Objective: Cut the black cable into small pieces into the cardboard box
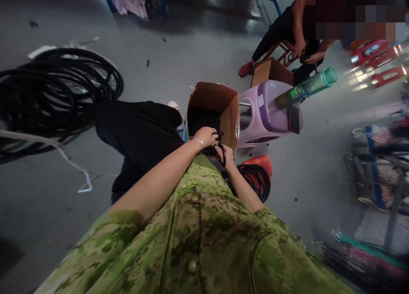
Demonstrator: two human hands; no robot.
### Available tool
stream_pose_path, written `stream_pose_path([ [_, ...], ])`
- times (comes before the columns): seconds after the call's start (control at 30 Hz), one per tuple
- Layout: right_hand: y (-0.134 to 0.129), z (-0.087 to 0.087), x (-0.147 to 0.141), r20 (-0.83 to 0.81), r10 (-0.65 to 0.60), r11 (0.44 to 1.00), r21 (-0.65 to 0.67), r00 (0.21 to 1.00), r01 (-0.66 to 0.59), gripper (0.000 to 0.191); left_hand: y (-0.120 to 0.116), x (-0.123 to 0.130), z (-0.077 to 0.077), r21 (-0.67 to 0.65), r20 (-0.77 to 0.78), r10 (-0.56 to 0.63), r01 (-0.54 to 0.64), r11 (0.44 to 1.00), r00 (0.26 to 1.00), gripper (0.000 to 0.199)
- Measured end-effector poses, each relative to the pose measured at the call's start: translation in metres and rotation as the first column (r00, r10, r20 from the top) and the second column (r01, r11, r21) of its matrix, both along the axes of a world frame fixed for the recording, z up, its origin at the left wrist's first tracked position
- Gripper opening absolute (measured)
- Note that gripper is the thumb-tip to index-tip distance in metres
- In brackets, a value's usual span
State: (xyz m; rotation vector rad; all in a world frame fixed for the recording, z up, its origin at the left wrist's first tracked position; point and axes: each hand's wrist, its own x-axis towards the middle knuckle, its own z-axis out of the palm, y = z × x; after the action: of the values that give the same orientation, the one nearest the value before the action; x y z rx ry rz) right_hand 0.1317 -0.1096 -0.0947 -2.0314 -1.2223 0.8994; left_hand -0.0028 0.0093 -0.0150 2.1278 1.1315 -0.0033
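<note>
Over an open cardboard box [230,115] both of my hands meet near its close edge. My left hand [206,136], with a bracelet at the wrist, is closed in a pinch on a small black piece [219,134]. My right hand [227,154] is wrapped round black-handled scissors [223,157], whose blades point toward the left fingers. Many small black pieces [204,119] lie in the box; their exact kind is too dark to make out.
A purple stool [266,115] right of the box bears a green bottle [319,84] and a dark phone-like slab [294,119]. Coiled black hoses [76,72] lie left; another black coil [260,181] and a red bag [263,162] lie right. A seated co-worker [298,42] handles something dark.
</note>
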Motion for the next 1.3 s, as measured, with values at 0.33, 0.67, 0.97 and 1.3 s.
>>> stream_pose_path([
  [0.33, -0.002, -0.006, -0.002, 0.035, -0.031, 1.000, 0.004, 0.999, 0.031, 0.043, 0.001, -0.001, 0.001, 0.014, 0.007, 0.006, -0.006, 1.000, 1.000, 0.033],
  [0.67, -0.002, -0.003, -0.009, 0.064, -0.060, 0.998, 0.026, 0.996, 0.059, 0.047, 0.003, -0.002, 0.001, -0.040, 0.069, 0.070, -0.067, 0.997, 0.995, 0.032],
  [0.97, 0.003, -0.006, -0.008, 0.116, -0.033, 0.999, -0.016, 0.993, 0.035, 0.048, 0.001, -0.002, 0.010, -0.083, 0.071, 0.098, -0.092, 0.992, 0.993, 0.033],
  [1.3, 0.002, -0.003, -0.005, 0.085, -0.045, 0.999, -0.024, 0.995, 0.048, 0.047, 0.001, 0.000, 0.005, -0.048, 0.092, 0.081, -0.077, 0.996, 0.992, 0.032],
])
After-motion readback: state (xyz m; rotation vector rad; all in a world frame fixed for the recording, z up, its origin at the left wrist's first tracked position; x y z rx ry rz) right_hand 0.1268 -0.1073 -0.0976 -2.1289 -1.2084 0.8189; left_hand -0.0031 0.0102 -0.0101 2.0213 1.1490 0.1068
